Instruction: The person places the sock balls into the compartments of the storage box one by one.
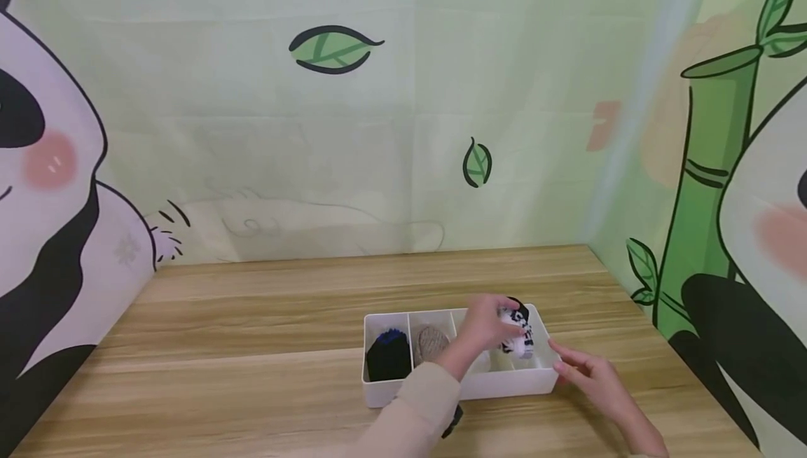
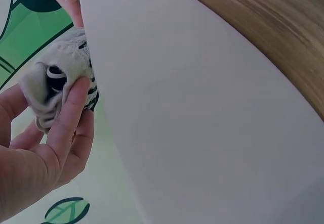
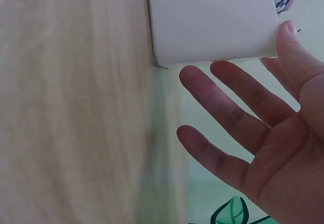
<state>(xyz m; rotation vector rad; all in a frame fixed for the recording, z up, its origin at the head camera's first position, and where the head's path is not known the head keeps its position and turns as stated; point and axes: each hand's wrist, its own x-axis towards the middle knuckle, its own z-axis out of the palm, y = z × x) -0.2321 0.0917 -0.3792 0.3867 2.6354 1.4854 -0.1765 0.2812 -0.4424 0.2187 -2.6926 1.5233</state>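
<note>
My left hand point(image 1: 484, 325) pinches a folded black-and-white patterned sock point(image 1: 518, 332) over the right end of a white divided box point(image 1: 504, 384). In the left wrist view, thumb and fingers hold the sock's point(image 2: 63, 75) pale side, beside the box's wall. At the box's right end, my right hand point(image 1: 592, 377) touches the rim and corner with its thumb and fingertips, the fingers fairly straight. A black sock bundle with blue trim point(image 1: 389, 356) fills the leftmost compartment. Next to it lies a grey-beige sock bundle point(image 1: 431, 342). My left forearm partly hides the middle compartments.
The box stands on a wood-grain table point(image 1: 252, 367). A small dark object point(image 1: 452, 421) shows beside my left sleeve, in front of the box. Behind the table hangs a pale green backdrop point(image 1: 252, 129) with pandas, leaves and bamboo.
</note>
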